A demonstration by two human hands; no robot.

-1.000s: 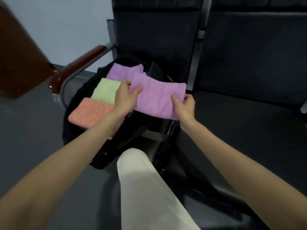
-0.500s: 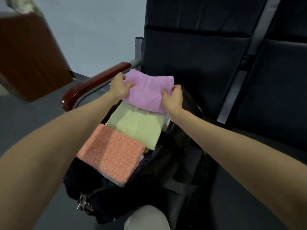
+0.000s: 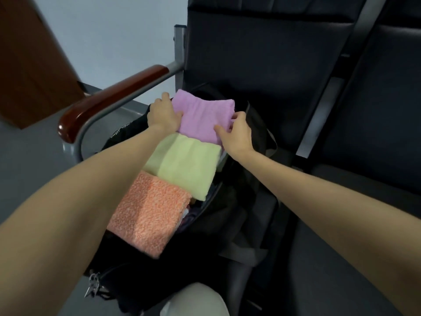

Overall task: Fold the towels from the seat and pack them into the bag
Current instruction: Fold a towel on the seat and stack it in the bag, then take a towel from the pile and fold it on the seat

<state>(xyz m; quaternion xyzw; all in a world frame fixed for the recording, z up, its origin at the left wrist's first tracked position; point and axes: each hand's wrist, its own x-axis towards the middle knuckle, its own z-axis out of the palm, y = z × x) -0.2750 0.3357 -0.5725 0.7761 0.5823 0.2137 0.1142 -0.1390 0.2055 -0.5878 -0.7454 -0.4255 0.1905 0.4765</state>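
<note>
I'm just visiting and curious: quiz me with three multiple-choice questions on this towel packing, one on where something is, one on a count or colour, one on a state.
1. Where does the purple towel lie?
A. at the far end of the bag, beyond the green towel
B. on the floor
C. on the armrest

2. How many folded towels show on top in the bag?
A. one
B. three
C. five

3. What are the hands doing?
A. hanging idle
B. zipping the bag
C. both on the purple towel

Answers:
1 A: purple sits beyond green, and the orange towel is nearest.
2 B: purple, green, orange.
3 C: the left hand and right hand grasp its two sides.
</note>
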